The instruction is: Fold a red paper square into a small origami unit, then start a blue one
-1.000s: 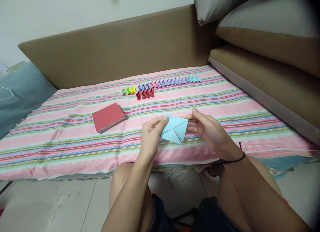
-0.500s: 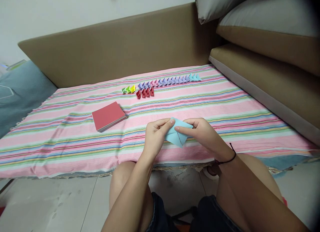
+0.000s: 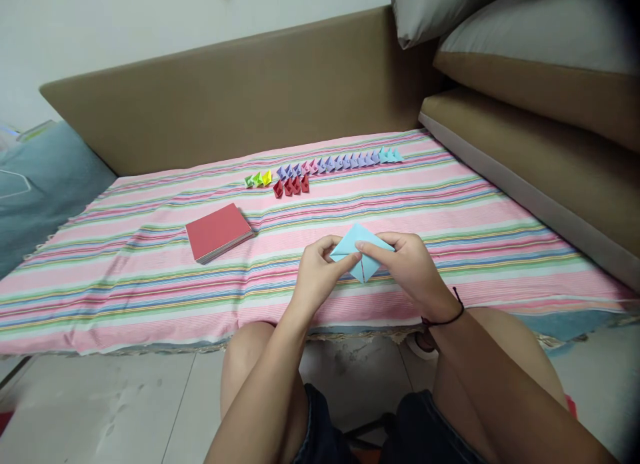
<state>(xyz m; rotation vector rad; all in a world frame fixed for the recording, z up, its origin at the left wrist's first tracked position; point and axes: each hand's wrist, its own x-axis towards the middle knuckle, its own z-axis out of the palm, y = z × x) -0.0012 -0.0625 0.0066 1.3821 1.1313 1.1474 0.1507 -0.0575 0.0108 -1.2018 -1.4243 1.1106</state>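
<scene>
A light blue sheet of origami paper [image 3: 356,235], folded into a diamond shape, is held up between both hands over the front part of the striped cloth. My left hand [image 3: 320,267] pinches its left side, thumb on top near the middle and fingers behind. From the right, my right hand [image 3: 407,261] grips it with the thumb pressed flat on the front face. A dark crease or gap runs down the lower corner. Beyond the hands stands a row of small folded paper pieces [image 3: 339,163] in purple, pink and blue, with red ones [image 3: 297,186] in front.
A red-topped stack of paper [image 3: 219,231] lies on the striped cloth [image 3: 150,284] to the left. Green and yellow folded pieces [image 3: 258,179] sit behind it. A brown backrest [image 3: 240,97] closes the far side, and stacked cushions [image 3: 530,157] rise at the right.
The blue paper has turned so one corner points up and away and another points down toward me. Both hands have shifted slightly, and the left thumb now lies lower, nearer the paper's middle.
</scene>
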